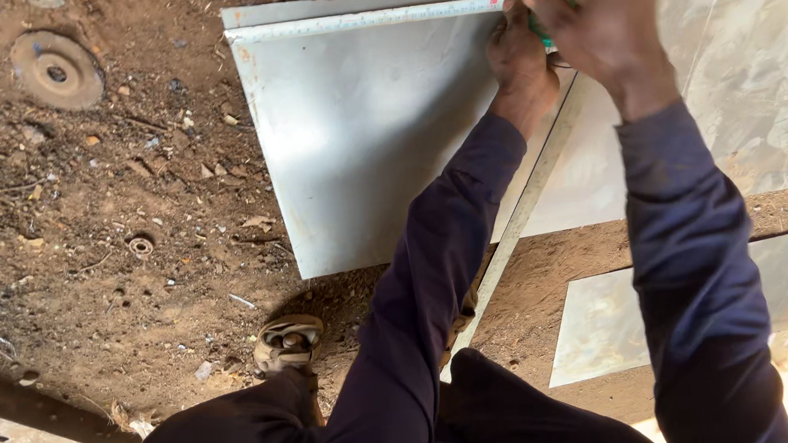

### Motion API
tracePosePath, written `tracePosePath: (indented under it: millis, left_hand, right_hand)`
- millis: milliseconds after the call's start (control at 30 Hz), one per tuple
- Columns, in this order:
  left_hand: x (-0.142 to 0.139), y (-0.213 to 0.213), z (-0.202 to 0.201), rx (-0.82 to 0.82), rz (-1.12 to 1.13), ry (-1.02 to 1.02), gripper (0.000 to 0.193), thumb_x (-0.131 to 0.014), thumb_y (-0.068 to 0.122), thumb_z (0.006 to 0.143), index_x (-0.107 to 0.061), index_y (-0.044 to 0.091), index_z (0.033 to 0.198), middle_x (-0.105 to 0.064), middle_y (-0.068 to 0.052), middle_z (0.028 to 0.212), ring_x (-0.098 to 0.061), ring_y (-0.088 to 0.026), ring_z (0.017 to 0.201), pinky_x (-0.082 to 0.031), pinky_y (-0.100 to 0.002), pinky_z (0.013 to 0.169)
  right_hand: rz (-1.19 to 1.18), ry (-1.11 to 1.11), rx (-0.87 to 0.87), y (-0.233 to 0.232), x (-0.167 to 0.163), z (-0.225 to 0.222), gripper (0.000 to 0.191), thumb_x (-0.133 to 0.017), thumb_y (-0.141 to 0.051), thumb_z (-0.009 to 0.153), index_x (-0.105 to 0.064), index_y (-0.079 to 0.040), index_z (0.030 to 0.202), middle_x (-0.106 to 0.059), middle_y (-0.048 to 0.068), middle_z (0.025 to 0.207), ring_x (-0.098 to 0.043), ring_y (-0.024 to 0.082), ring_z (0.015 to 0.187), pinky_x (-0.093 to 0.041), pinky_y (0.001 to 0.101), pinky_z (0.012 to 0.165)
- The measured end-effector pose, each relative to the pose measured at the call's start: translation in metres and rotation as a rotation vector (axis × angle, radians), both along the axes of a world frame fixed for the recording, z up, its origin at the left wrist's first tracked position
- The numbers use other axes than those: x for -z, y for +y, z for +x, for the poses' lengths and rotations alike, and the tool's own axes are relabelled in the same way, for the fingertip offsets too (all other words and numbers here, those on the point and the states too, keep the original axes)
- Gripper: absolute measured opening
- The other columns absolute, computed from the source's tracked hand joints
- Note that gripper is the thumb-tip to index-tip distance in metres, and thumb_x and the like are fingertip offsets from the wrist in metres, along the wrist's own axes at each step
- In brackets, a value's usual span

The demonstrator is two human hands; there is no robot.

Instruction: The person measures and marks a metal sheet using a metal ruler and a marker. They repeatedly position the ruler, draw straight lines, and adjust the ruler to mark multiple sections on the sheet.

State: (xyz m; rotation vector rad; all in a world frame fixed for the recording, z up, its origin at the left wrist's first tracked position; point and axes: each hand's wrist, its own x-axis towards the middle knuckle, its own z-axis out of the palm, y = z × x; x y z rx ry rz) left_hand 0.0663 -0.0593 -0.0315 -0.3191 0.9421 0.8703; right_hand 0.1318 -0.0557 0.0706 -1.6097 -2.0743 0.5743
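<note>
No packages, labels, signs or screens are anywhere here.
</note>
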Motion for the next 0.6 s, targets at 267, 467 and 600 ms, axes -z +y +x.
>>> tracePosePath:
  millis: [267, 467, 600]
  left_hand:
    - [0.014, -0.004, 0.021, -0.144, -0.034, -0.137, 0.034, -0.054, 0.044, 0.106, -0.057, 0.011, 0.110, -0.062, 0.002, 0.088, -0.062, -0.011, 0.070, -0.046, -0.030, 0.049]
    - [0.024, -0.011, 0.029, -0.159, -0.014, -0.001, 0.035, -0.063, 0.045, 0.105, -0.058, 0.010, 0.108, -0.060, 0.003, 0.087, -0.060, -0.009, 0.070, -0.042, -0.028, 0.048]
    - [0.020, -0.014, 0.029, -0.254, 0.078, 0.021, 0.030, -0.066, 0.035, 0.102, -0.058, 0.009, 0.116, -0.061, 0.006, 0.097, -0.062, -0.006, 0.082, -0.051, -0.024, 0.064]
  right_hand:
    - [-0.062, -0.237, 0.000, 0.028, 0.056, 0.001, 0.009, -0.077, -0.004, 0.098, -0.076, -0.010, 0.105, -0.072, 0.009, 0.097, -0.070, 0.029, 0.092, -0.054, 0.0433, 0.086]
    - [-0.070, -0.111, -0.008, 0.029, 0.063, 0.005, 0.011, -0.073, 0.002, 0.100, -0.075, -0.006, 0.107, -0.073, 0.008, 0.100, -0.072, 0.027, 0.095, -0.056, 0.0402, 0.087]
    - [-0.174, -0.169, 0.028, 0.031, 0.064, 0.003, 0.010, -0.077, -0.001, 0.093, -0.078, -0.008, 0.101, -0.074, 0.008, 0.097, -0.072, 0.026, 0.084, -0.057, 0.0396, 0.079]
